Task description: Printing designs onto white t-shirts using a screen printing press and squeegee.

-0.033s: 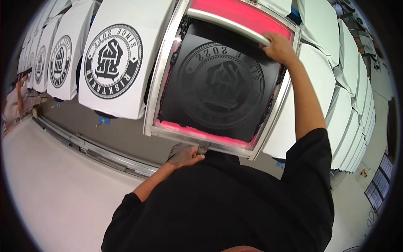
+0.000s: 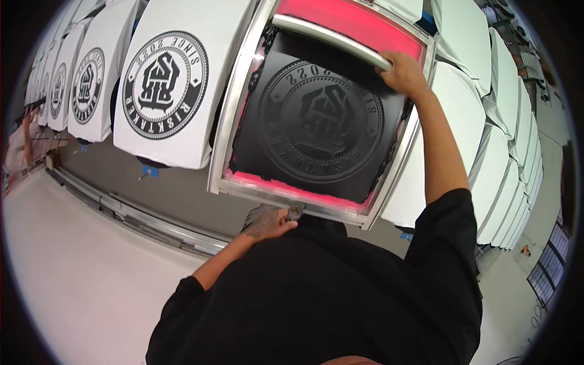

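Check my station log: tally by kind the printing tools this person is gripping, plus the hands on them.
screen frame: 1
squeegee: 1
hands: 2 (left hand at the frame's near edge, right hand on the squeegee)
Total: 4

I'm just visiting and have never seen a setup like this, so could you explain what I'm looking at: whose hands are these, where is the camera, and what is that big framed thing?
There is no machine here: a person works with two bare hands, and a wide-angle camera worn on the head looks down at them, which is why straight edges bend. The big framed thing is a printing screen, a metal frame with pink mesh covered in black ink, showing a round emblem in mirror image. The right hand grips the end of a long pale bar lying across the far end of the screen. The left hand is at the frame's near edge, by a small metal fitting. To the left lie white shirts on boards already bearing the black emblem. To the right are plain white ones. At the far left edge another person is partly visible.
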Motion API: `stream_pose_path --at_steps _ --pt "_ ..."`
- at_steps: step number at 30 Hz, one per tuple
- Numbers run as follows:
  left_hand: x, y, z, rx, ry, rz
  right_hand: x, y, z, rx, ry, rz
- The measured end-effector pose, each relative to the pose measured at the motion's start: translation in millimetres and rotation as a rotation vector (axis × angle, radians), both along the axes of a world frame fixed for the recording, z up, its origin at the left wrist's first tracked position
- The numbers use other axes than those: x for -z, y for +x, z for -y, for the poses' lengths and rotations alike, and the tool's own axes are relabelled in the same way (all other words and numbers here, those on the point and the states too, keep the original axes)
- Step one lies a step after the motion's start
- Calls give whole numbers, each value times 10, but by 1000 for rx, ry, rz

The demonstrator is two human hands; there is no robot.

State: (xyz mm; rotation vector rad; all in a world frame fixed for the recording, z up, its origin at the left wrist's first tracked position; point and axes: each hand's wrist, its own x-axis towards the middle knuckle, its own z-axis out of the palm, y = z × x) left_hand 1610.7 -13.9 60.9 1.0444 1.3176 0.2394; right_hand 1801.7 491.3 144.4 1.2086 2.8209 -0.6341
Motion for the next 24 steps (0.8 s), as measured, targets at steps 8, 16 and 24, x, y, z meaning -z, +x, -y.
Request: stream_pose_path --at_steps 8,16,24 --pt "-178 19 -135 -7 239 -23 -301 130 2486 17 -53 102" --pt "-4 91 -32 -80 283 -63 -280 322 3835 22 84 -16" --pt "-191 -50 -118 -97 104 -98 -379 169 2491 193 120 -138"
